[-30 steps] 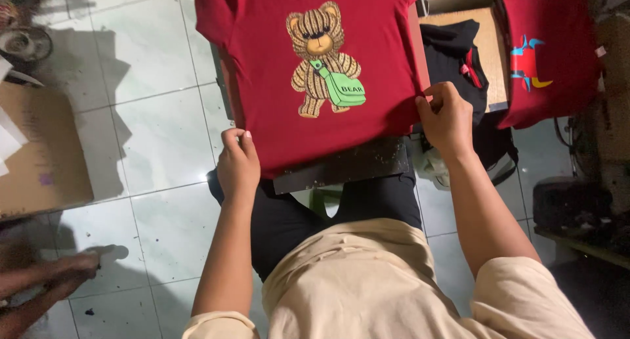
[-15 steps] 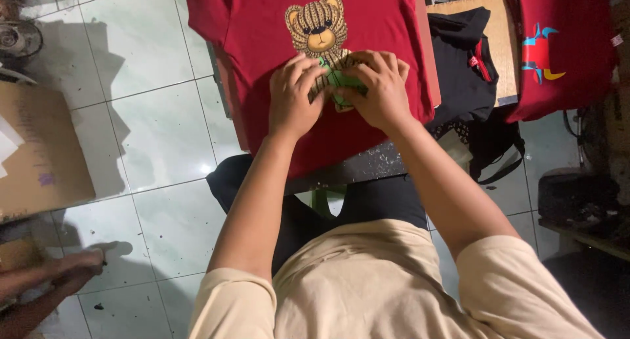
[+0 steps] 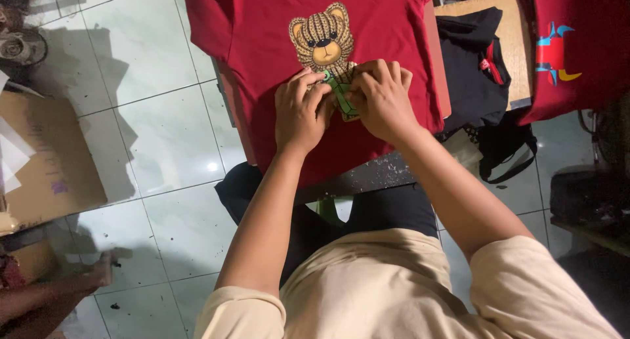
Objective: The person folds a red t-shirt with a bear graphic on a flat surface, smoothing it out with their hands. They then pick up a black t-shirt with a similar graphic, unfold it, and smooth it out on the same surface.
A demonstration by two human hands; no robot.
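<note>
A red T-shirt (image 3: 262, 43) lies flat on a press board in front of me, printed with a brown teddy bear (image 3: 323, 38) that carries a green bag. My left hand (image 3: 298, 112) and my right hand (image 3: 380, 97) rest side by side on the lower half of the bear print. Both sets of fingertips pinch at the green part of the print (image 3: 339, 97) between them. Whether a film or sticker is being lifted there is hidden by my fingers.
A black garment (image 3: 482, 83) lies on a wooden board (image 3: 512, 43) to the right, beside another red shirt (image 3: 577, 43) with a blue and yellow print. Flattened cardboard (image 3: 46, 162) lies on the tiled floor at left. Another person's foot (image 3: 98, 273) shows at lower left.
My hands left the shirt's lower corners and came together on the bear print. Over the last half second they stayed there, fingers working at the green part.
</note>
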